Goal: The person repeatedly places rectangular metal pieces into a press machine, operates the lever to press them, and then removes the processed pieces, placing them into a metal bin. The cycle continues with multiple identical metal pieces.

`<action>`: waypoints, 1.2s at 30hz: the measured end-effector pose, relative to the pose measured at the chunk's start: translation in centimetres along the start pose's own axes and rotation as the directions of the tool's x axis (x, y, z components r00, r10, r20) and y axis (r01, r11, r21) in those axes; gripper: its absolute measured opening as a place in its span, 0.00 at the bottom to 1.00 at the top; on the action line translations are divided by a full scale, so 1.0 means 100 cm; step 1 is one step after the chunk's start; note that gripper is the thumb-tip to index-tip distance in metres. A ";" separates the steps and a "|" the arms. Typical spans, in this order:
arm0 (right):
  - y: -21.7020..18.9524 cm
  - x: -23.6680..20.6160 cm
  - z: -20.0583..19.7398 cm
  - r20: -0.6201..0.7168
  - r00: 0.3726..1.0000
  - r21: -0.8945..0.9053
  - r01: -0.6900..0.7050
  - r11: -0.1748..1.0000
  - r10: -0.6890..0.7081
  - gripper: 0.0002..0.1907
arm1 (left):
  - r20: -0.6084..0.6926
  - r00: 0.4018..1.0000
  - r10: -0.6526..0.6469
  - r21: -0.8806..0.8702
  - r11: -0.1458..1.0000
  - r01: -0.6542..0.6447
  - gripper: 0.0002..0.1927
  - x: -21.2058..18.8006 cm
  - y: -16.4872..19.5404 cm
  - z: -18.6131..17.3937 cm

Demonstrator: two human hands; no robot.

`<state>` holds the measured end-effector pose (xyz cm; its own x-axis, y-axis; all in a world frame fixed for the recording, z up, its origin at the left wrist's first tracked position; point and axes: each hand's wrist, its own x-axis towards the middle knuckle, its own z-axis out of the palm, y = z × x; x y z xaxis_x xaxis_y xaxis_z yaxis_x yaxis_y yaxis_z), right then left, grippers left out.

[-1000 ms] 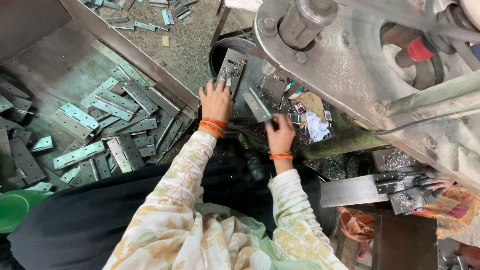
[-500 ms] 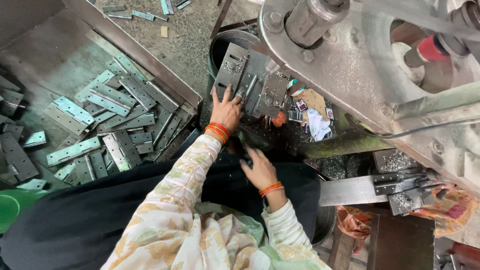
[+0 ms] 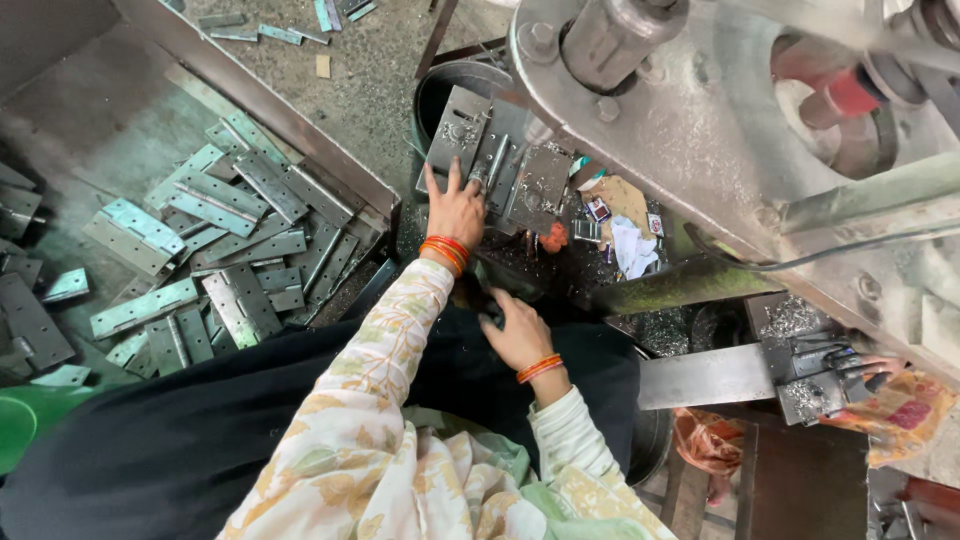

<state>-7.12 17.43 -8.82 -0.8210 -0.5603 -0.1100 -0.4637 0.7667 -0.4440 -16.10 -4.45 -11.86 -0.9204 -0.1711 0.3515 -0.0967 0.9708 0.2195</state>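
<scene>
Grey steel hinges [image 3: 500,165] lay under the left hand [image 3: 455,210], its fingers spread flat on them, gripping nothing. The right hand [image 3: 518,332] hung lower, curled; I couldn't tell whether it held anything. Stiff, sharp-edged, probably oily plates, best pinched along an edge. They sat beside a dark bucket [image 3: 450,85]; more filled the tray [image 3: 215,235] on the left.
</scene>
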 end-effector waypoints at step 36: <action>0.008 0.001 0.005 0.046 0.999 0.027 -0.007 1.000 0.006 0.29 | 0.114 0.993 -0.033 0.049 0.998 0.027 0.20 0.049 0.007 -0.008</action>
<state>-7.40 17.84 -9.67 -0.8072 -0.5699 -0.1537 -0.4489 0.7617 -0.4672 -20.40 -4.77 -9.26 -0.9540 -0.1824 0.2380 -0.1402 0.9729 0.1840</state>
